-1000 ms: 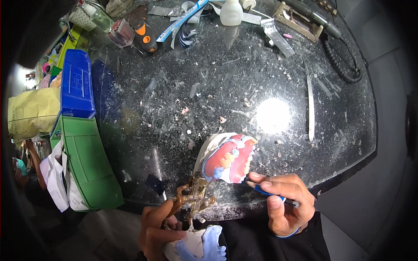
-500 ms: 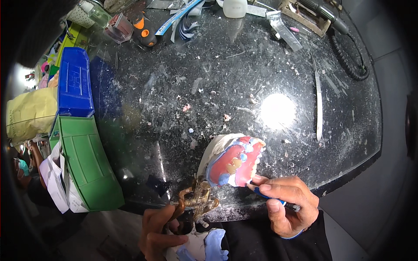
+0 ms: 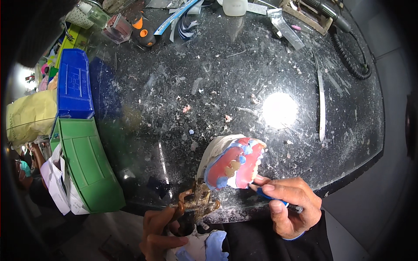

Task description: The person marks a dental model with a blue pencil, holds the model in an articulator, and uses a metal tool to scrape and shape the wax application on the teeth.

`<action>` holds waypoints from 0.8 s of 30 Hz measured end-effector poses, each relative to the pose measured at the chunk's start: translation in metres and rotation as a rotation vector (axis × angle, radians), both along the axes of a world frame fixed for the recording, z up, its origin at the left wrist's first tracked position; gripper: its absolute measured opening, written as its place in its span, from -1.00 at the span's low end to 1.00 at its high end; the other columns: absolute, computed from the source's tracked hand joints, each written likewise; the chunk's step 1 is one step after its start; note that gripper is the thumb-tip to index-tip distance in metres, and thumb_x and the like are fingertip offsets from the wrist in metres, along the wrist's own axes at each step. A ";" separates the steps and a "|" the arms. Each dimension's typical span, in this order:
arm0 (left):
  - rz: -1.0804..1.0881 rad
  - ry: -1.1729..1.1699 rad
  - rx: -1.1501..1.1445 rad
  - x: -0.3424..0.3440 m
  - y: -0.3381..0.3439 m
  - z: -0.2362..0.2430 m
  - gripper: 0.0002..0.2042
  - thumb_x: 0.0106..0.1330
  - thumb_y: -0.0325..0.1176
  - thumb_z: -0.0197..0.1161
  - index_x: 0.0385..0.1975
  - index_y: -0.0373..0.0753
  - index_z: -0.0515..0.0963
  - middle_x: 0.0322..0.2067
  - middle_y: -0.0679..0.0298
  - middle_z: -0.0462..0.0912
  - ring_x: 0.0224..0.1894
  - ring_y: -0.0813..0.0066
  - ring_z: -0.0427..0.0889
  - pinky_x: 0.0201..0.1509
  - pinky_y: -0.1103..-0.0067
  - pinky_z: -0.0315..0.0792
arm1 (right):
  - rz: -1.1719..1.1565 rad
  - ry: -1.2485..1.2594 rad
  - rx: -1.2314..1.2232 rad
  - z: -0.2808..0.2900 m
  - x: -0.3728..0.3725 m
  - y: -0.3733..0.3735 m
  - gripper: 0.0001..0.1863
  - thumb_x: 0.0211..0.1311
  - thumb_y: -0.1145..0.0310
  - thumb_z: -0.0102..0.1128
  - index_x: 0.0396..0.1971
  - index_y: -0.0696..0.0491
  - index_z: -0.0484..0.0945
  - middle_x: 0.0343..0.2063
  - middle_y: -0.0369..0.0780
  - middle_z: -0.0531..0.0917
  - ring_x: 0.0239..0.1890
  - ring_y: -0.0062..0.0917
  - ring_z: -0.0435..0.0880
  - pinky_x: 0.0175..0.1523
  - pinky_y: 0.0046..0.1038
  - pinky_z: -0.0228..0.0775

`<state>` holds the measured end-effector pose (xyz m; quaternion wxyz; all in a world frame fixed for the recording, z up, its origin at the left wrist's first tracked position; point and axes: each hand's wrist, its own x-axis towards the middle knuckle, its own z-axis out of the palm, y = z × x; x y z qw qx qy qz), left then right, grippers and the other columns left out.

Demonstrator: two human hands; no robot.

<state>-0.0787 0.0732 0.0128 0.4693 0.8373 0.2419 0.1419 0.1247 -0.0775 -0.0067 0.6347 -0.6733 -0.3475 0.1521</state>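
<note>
My left hand (image 3: 161, 232) is closed on a brass-coloured hinged articulator (image 3: 198, 202), its fingers beside a plaster cast with pale-blue dental material (image 3: 213, 243) at the lower edge. The articulator's other half carries a whitish cast with pink wax (image 3: 222, 169), blue patches and pale teeth, over the black bench. My right hand (image 3: 296, 204) holds a blue pencil (image 3: 267, 195), its point at or very near the lower-right rim of the pink wax.
Left: blue bin (image 3: 75, 80), green bin (image 3: 82, 161), yellow bag (image 3: 30, 115), and another person's arm (image 3: 37, 154) beyond. Back: bottles (image 3: 98, 15), strips (image 3: 183, 19), handpiece with coiled cord (image 3: 352, 61). Right: metal knife (image 3: 321, 113) on the dusty bench (image 3: 344, 126).
The pink-waxed cast, articulator and both my hands have shifted slightly right in the view. My right hand has moved a little down, the pencil still at the cast's rim.
</note>
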 end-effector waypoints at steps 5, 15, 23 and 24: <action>-0.201 -0.041 -0.098 -0.018 0.032 -0.014 -0.78 -0.06 -0.50 0.43 -0.46 -0.14 0.51 0.12 -0.17 0.33 -0.38 0.46 0.51 -0.36 0.59 0.52 | -0.087 -0.052 0.010 -0.005 -0.001 0.009 -0.85 0.22 0.52 0.05 -0.34 0.33 0.52 -0.48 -0.02 0.59 -0.40 -0.32 0.68 -0.22 -0.37 0.61; 0.065 0.045 -0.007 0.022 -0.009 0.010 -0.90 0.12 -0.42 0.21 -0.47 -0.23 0.42 -0.08 -0.01 0.53 -0.31 0.39 0.49 -0.40 0.61 0.45 | -0.020 -0.092 -0.012 -0.001 0.001 0.008 -0.85 0.21 0.52 0.06 -0.34 0.32 0.52 -0.47 -0.04 0.60 -0.39 -0.32 0.68 -0.24 -0.39 0.62; -0.054 0.015 0.002 0.009 0.007 0.000 -0.92 0.11 -0.43 0.23 -0.54 -0.20 0.46 -0.03 -0.06 0.49 -0.35 0.45 0.50 -0.42 0.63 0.45 | -0.107 -0.081 -0.039 -0.002 0.000 0.005 -0.84 0.22 0.52 0.03 -0.34 0.32 0.51 -0.49 -0.02 0.58 -0.36 -0.24 0.70 -0.22 -0.40 0.59; -0.086 0.015 -0.011 0.008 0.010 -0.004 -0.92 0.09 -0.44 0.24 -0.55 -0.19 0.46 -0.02 -0.07 0.48 -0.36 0.46 0.51 -0.42 0.63 0.45 | -0.112 -0.080 -0.038 -0.004 0.001 0.004 -0.84 0.22 0.52 0.03 -0.34 0.32 0.51 -0.49 -0.02 0.58 -0.36 -0.24 0.70 -0.22 -0.40 0.59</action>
